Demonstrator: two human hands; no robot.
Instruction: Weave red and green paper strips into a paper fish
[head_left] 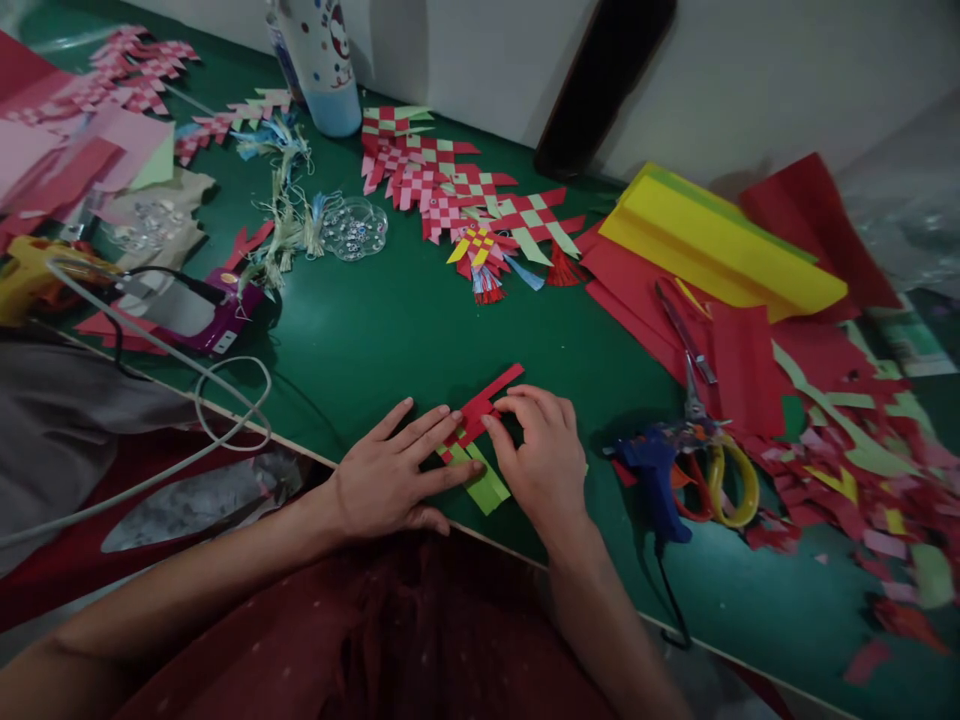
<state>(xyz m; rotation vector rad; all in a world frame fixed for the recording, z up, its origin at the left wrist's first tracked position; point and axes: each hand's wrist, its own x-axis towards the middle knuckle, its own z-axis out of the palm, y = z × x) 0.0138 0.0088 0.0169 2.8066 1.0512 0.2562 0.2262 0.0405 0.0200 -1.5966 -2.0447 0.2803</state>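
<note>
Centrally, near the front edge of the green bench [360, 335], a small interlaced paper piece [471, 420] lies beneath and between two bare hands. The left hand [394, 470] rests palm down, its grip spread, fingertips bearing on the paper; the right hand [546, 455] has thumb and forefinger drawn together, apparently pinching the red strip [504, 381], while green strips [489, 490] fan towards the person. The step in hand is judged to be weaving, one strip being passed or folded across others. The next move seems to call for steady pressure from the left and a light draw by the right, so that the strips sit snug without creasing. Beyond, checked paper fish [439, 180] overlap in a row. Of writing, little is legible: the pale bottle [326, 75] bears printed marks beside a cartoon figure, too small to read; the purple device [238, 292] carries a yellow sticker, equally unreadable; no brand can be made out on the blue glue gun [654, 470] or the yellow-handled scissors [753, 490]
</note>
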